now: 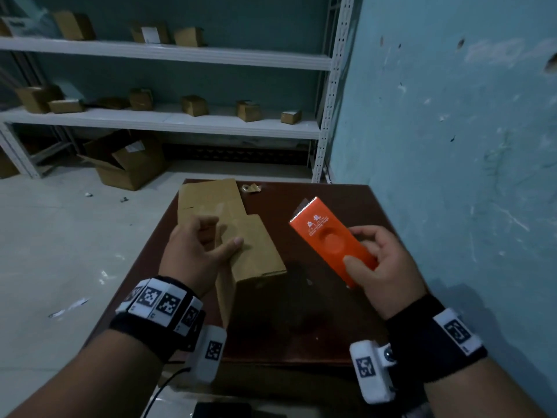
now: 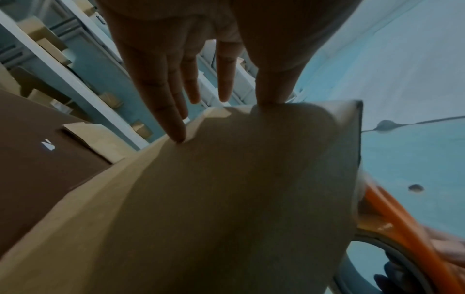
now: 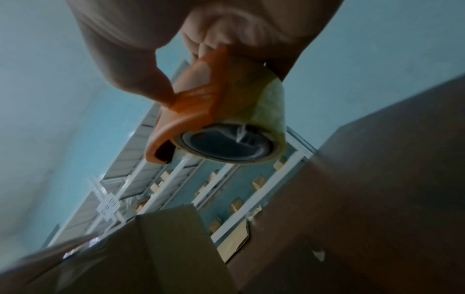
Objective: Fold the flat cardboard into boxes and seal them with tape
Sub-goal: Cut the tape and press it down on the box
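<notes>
A small brown cardboard box (image 1: 256,251), partly folded, hangs above the dark brown table (image 1: 331,312). My left hand (image 1: 220,233) grips its upper left end, with the thumb on the top face and the fingers (image 2: 171,111) along the far edge. The box (image 2: 226,199) fills the left wrist view. My right hand (image 1: 358,245) holds an orange tape dispenser (image 1: 328,242) to the right of the box, serrated blade pointing away. Its clear tape roll (image 3: 251,111) shows from below in the right wrist view. More flat cardboard (image 1: 208,197) lies at the table's far left.
A crumpled tape scrap (image 1: 251,187) lies near the table's far edge. A white shelf rack (image 1: 168,119) behind holds several small boxes. An open carton (image 1: 126,164) sits on the floor. A teal wall (image 1: 452,146) runs close along the right.
</notes>
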{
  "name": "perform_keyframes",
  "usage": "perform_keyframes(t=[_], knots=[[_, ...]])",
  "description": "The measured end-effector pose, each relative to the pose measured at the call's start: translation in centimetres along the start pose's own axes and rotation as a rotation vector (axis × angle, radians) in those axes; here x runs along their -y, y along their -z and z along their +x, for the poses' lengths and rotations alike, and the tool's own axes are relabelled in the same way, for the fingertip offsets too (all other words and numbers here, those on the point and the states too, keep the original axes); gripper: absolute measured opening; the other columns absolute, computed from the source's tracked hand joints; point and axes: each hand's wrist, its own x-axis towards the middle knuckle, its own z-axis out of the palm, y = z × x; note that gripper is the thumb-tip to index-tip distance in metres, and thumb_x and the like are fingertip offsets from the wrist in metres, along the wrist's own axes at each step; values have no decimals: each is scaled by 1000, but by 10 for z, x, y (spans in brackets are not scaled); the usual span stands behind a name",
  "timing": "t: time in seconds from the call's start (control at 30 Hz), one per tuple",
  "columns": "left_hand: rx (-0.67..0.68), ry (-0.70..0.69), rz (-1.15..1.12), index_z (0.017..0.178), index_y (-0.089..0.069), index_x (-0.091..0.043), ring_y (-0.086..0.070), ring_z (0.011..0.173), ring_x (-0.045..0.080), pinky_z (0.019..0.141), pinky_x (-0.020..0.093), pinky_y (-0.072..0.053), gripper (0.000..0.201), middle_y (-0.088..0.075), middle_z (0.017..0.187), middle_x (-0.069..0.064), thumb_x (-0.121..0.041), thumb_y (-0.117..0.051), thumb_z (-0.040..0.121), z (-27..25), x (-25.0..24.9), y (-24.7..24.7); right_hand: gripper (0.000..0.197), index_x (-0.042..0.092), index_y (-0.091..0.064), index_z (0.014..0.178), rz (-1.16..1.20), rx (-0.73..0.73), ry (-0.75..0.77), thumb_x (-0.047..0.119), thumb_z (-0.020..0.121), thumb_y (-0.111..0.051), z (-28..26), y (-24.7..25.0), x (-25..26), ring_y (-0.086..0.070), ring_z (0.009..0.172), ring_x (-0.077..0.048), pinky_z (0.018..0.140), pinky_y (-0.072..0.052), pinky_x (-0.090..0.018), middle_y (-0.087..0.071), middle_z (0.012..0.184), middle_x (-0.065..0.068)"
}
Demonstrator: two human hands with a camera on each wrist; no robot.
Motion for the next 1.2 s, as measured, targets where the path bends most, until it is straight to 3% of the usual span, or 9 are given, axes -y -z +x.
perform_keyframes(t=[0.1, 0.3, 0.47, 0.53, 0.63, 0.77, 0.87, 1.03, 1.2], knots=[[16, -23, -1, 124, -63, -33, -62, 103, 1, 92, 36, -58, 49, -65, 114, -16, -43, -84, 80, 1, -6, 3, 46, 33, -57, 121, -14, 79, 68, 24, 80, -76, -9, 3, 6, -75, 86, -14, 74, -59, -36, -79, 101, 8], [83, 73, -27, 112, -67, -35, -67, 102, 12, 82, 36, -62, 30, -68, 112, -8, -27, -82, 87, 5, -1, 17, 59, 41, -56, 129, -89, 210, 138, 8, 87, -80, -19, -4, 12, -74, 96, -5, 77, -56, -19, -75, 111, 22], [-54, -225, 5, 114, -73, -31, -63, 101, -3, 76, 16, -45, 18, -67, 119, -16, -30, -69, 96, -11, -20, 32, 60, 45, -54, 132, -118, 266, 195, 16, 87, -79, -26, -13, 20, -70, 105, -1, 83, -55, -15, -69, 117, 27], [54, -299, -69, 120, -72, -31, -64, 102, -7, 81, 19, -48, 24, -71, 116, -20, -35, -62, 99, -21, -32, 33, 60, 45, -54, 131, -96, 273, 211, 14, 87, -80, -29, -15, 23, -70, 105, 2, 82, -56, -15, -68, 114, 31], [258, -236, -163, 126, -66, -37, -68, 105, 0, 80, 24, -54, 29, -73, 114, -14, -39, -59, 98, -31, -39, 29, 60, 42, -55, 131, -57, 289, 214, 11, 87, -80, -31, -18, 26, -70, 104, 3, 78, -55, -12, -68, 115, 33], [269, -242, -159, 97, -74, -26, -72, 83, 13, 70, 27, -56, 14, -76, 92, -4, -34, -63, 98, -38, -41, 22, 60, 43, -55, 129, -42, 312, 193, 9, 86, -81, -32, -19, 24, -71, 106, -3, 79, -56, -16, -70, 118, 26], [277, -216, -197, 88, -74, -25, -72, 78, 16, 70, 33, -58, 16, -76, 87, -3, -37, -65, 95, -42, -44, 19, 65, 50, -55, 125, -42, 327, 188, 5, 85, -81, -32, -17, 22, -73, 103, -10, 78, -58, -22, -73, 115, 19], [310, -208, -168, 90, -73, -23, -71, 80, 11, 74, 30, -58, 15, -75, 89, -8, -34, -65, 96, -48, -48, 15, 75, 54, -43, 137, -70, 392, 173, 25, 77, -78, -34, -19, 24, -72, 98, -8, 76, -57, -21, -70, 112, 24], [343, -204, -105, 90, -72, -25, -71, 82, 7, 75, 29, -57, 13, -75, 89, -9, -34, -65, 96, -50, -45, 12, 105, 59, -36, 144, -173, 453, 99, 56, 59, -96, -30, -29, 22, -68, 106, 0, 85, -58, -25, -67, 118, 21]])
